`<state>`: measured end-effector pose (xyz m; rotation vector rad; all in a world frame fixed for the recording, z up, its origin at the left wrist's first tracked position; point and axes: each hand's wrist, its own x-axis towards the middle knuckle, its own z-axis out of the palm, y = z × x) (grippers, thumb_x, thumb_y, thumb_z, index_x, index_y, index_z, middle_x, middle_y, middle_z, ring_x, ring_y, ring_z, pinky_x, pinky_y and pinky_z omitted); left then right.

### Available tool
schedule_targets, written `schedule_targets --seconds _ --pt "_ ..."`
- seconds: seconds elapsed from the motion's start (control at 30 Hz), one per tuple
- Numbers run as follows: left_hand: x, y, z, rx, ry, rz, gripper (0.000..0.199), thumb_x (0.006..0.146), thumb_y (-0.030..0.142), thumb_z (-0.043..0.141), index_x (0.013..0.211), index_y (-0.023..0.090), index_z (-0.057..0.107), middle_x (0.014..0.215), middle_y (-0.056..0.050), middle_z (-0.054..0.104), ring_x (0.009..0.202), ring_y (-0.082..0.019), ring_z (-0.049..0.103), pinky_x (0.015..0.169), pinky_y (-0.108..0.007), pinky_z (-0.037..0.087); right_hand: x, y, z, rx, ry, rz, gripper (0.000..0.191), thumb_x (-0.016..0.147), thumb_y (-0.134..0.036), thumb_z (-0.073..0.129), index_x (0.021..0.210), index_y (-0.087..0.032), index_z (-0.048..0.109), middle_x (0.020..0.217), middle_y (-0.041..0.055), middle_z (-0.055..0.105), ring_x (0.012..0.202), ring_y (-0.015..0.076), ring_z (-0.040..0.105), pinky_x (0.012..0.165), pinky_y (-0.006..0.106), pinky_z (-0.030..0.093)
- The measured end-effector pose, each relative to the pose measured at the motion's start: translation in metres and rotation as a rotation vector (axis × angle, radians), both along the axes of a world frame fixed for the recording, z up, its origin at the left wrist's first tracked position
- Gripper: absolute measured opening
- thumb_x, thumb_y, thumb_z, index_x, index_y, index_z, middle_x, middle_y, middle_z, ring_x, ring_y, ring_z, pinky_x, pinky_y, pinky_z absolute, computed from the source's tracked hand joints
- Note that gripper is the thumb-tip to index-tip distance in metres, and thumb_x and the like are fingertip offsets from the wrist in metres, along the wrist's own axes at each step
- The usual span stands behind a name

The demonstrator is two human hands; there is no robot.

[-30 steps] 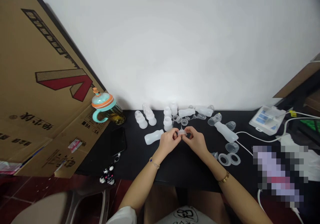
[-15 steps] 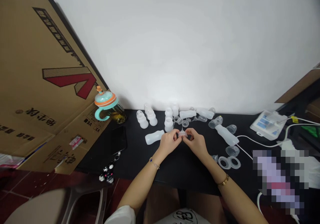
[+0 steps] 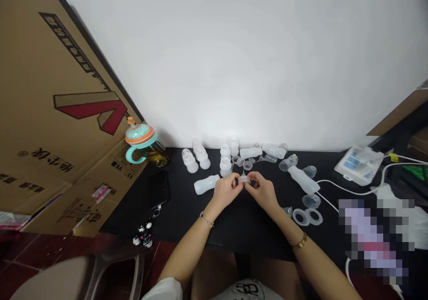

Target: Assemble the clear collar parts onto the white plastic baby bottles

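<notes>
Left hand (image 3: 226, 190) and right hand (image 3: 263, 192), fingers nearly closed, pinch a small clear nipple-like piece (image 3: 244, 178) between them, just above the black table (image 3: 234, 224). Fingertip-only hold looks slippery: uneven pressure might flip it, or a drop could knock the nearby white bottle (image 3: 225, 167).

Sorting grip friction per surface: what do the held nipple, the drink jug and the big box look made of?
Nipple: probably silicone, smooth; it is translucent.
Jug: clear glass or hard plastic, can't tell which, glossy; its contents show through. Its teal and orange lid looks like shiny plastic.
Box: corrugated cardboard, likely, matte; brown, printed, with folded flaps.
</notes>
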<state>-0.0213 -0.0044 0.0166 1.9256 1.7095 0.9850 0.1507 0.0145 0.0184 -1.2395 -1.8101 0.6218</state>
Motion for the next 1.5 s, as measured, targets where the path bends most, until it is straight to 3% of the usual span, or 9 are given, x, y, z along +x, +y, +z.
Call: schedule_targets --seconds 0.37,0.97,1.5 --pt "-0.0006 0.0023 -0.002 0.01 -0.09 0.013 0.018 0.087 0.032 0.06 0.098 0.019 0.068 0.055 0.008 0.047 0.053 -0.01 0.047 0.059 -0.023 0.034 0.0005 -0.0006 0.0051 -0.004 0.008 0.076 0.022 0.084 -0.034 0.057 0.103 -0.022 0.061 0.088 0.0024 0.073 0.052 0.0126 0.059 0.053 0.025 0.045" --pt "-0.0018 0.0025 -0.0035 0.022 -0.201 -0.039 0.026 0.091 0.042 0.057 0.091 0.018 0.067 0.054 0.008 0.042 0.051 -0.009 0.041 0.057 -0.024 0.031 0.0005 -0.0003 0.001 0.061 0.004 0.019 0.02 0.083 -0.037 0.06 0.096 -0.023 0.063 0.077 0.0001 0.071 0.047 0.0114 0.057 0.053 0.023 0.043" --pt "-0.0009 0.0018 -0.0039 0.025 -0.216 -0.029 0.014 0.083 0.031 0.059 0.09 0.02 0.063 0.054 0.01 0.043 0.051 -0.009 0.042 0.057 -0.022 0.033 -0.0014 -0.0044 0.004 0.069 0.001 -0.012 0.014 0.081 -0.035 0.06 0.089 -0.023 0.062 0.065 -0.0033 0.066 0.046 0.0118 0.055 0.052 0.023 0.039"
